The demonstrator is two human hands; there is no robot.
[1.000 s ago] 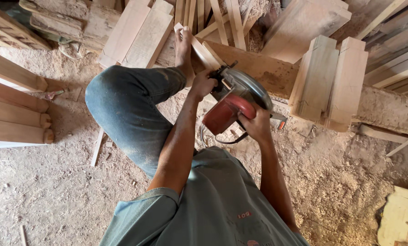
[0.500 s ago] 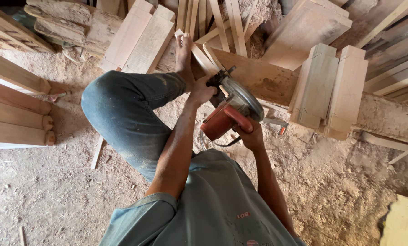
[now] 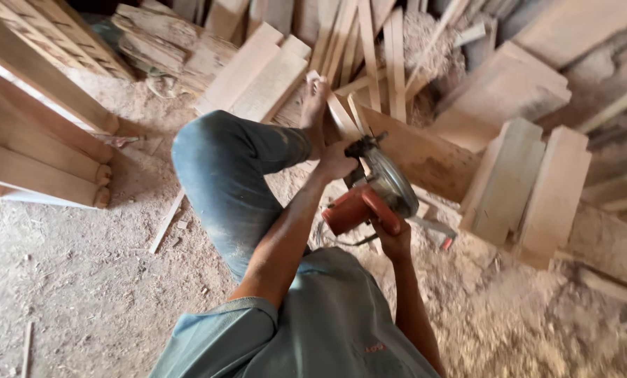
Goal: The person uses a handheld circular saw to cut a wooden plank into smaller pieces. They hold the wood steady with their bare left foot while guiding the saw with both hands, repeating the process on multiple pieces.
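Red-bodied handheld circular saw with round grey metal blade guard [image 3: 373,196] sits on the upper edge of a wide brown wooden board [image 3: 425,157], centre frame. Saw long axis runs lower-left to upper-right: red motor end toward the person, guard end toward the board. Right hand [image 3: 394,234] closed tight around the red rear handle. Left hand [image 3: 336,162] wrapped over the front end of the saw; exact finger grip not discernible. Bare foot [image 3: 315,105] presses on thin pale wood strips [image 3: 345,115] just beside the saw. Blue-trousered knee [image 3: 219,150] raised left of it. Sawdust-covered floor [image 3: 82,280] around.
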